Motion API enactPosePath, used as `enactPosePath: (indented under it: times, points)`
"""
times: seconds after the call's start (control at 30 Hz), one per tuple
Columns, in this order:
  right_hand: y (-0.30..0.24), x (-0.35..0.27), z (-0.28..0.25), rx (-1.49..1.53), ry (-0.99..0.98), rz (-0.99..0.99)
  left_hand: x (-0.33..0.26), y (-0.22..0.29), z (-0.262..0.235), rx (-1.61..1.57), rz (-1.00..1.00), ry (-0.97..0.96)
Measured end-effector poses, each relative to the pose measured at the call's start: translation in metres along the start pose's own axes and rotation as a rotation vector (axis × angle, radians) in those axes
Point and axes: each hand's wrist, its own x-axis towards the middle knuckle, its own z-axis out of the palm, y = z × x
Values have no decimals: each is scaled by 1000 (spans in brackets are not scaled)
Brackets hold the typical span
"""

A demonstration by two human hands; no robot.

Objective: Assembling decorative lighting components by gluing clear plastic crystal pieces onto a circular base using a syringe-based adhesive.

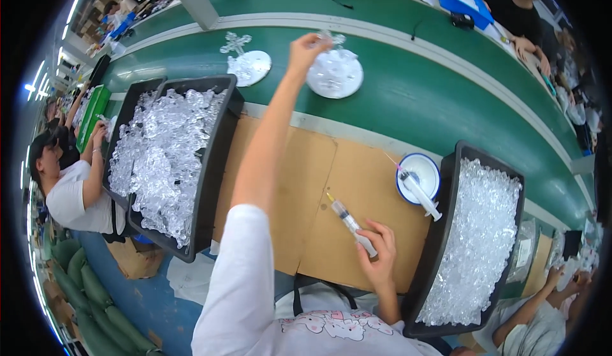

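Note:
My left hand (307, 51) is stretched far out over the green belt, fingers pinched on a clear plastic cross-shaped piece (336, 37). Just beneath it lies a round white plate (332, 92) bearing several clear pieces; whether the held piece touches them I cannot tell. Close to my body, my right hand (380, 254) is closed around the rear of a syringe (346, 217), whose yellow tip points away from me over the cardboard. A second syringe (419, 192), with a pink-based needle, rests across a blue-rimmed white bowl (408, 162) at the right.
Black bins of clear plastic parts flank the cardboard (274, 171): the left bin (213, 158) and the right bin (446, 228). Another white plate (259, 69) with clear pieces sits on the green belt (433, 94). Co-workers sit at left, right and across.

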Motion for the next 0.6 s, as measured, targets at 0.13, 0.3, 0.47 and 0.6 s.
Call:
enactPosePath:
  times: [0.13, 0.3, 0.47, 0.6]
  points:
    - [-6, -5, 20, 66, -33, -6, 2, -11, -30, 362, 108, 95]
    - [9, -13, 4, 128, 97, 117, -192, 110, -12, 120, 19, -185]
    - [-31, 5, 21, 107, 196, 30, -528, 101, -94, -585, -621, -35]
    - [-92, 71, 57, 101, 140, 27, -765, -23, -72, -493, -1538, 590]
